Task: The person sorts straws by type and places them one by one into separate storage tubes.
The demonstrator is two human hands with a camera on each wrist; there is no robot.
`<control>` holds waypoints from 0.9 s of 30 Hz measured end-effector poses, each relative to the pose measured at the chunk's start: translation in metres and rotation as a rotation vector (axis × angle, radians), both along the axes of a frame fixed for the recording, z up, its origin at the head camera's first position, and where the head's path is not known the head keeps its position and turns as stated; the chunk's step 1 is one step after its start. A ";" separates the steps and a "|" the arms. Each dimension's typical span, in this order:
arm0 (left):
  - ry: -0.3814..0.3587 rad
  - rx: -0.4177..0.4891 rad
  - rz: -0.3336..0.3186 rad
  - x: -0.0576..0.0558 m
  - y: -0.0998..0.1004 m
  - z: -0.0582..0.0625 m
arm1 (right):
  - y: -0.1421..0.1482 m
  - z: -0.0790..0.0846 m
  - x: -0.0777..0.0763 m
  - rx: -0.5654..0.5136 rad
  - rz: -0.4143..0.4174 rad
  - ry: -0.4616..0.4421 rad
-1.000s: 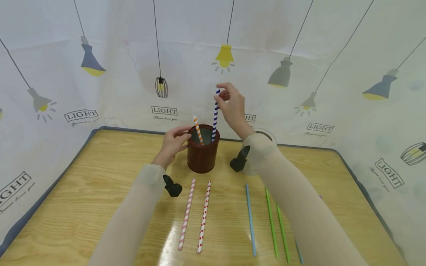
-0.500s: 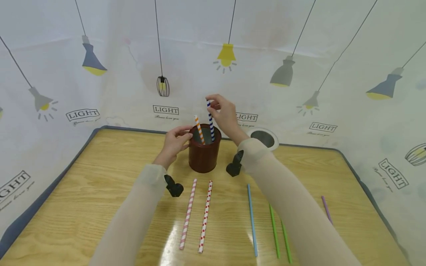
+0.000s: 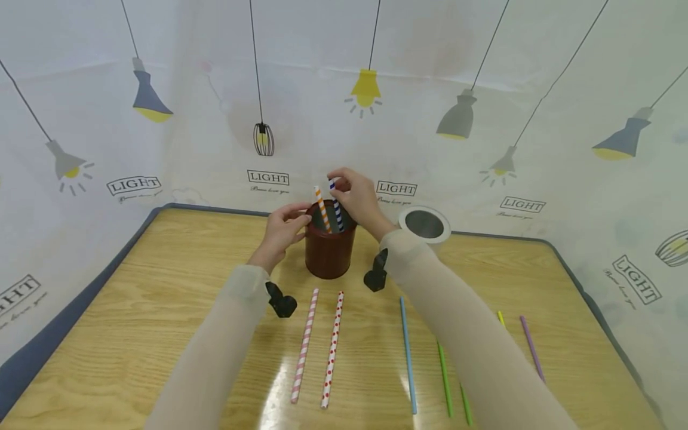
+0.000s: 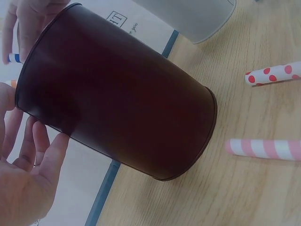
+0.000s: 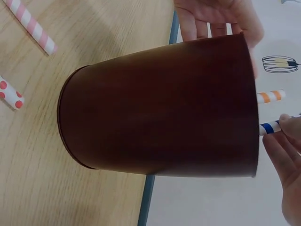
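A dark red-brown round container (image 3: 329,254) stands upright near the back of the table. My left hand (image 3: 282,235) holds its left side at the rim, thumb in front and fingers behind. An orange-striped paper straw (image 3: 322,209) leans inside. My right hand (image 3: 357,200) pinches the top of a blue-striped paper straw (image 3: 337,215), whose lower part is inside the container, hidden by the wall. The right wrist view shows thumb and fingers on this blue-striped straw (image 5: 268,128) just above the rim. In the left wrist view the left fingertips (image 4: 59,141) touch the container's side.
A pink-striped straw (image 3: 304,346) and a red-dotted straw (image 3: 332,352) lie in front of the container. Further right lie a light blue straw (image 3: 408,358), green straws (image 3: 445,379), a yellow one (image 3: 501,318) and a purple one (image 3: 532,347). A white round container (image 3: 445,230) stands behind my right wrist.
My right hand has come down and a little left, lowering the blue-striped straw deeper into the container. My left hand has stayed on the rim.
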State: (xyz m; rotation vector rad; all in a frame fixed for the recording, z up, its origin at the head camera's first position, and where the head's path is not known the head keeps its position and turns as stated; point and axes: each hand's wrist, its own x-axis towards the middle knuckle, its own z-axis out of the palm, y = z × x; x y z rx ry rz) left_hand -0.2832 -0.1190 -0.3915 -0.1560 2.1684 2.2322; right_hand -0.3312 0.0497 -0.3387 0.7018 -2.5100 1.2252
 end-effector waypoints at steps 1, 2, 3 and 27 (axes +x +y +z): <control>0.000 0.001 0.001 0.000 0.000 0.000 | 0.000 -0.001 0.000 0.003 0.006 -0.006; -0.002 0.002 0.002 0.000 0.000 0.000 | -0.001 -0.002 0.000 0.011 0.008 -0.014; -0.003 0.004 0.001 0.000 0.000 0.000 | -0.001 -0.003 0.000 0.017 0.011 -0.023; -0.004 0.030 -0.016 -0.001 -0.002 -0.001 | -0.004 -0.006 0.001 0.010 0.047 -0.097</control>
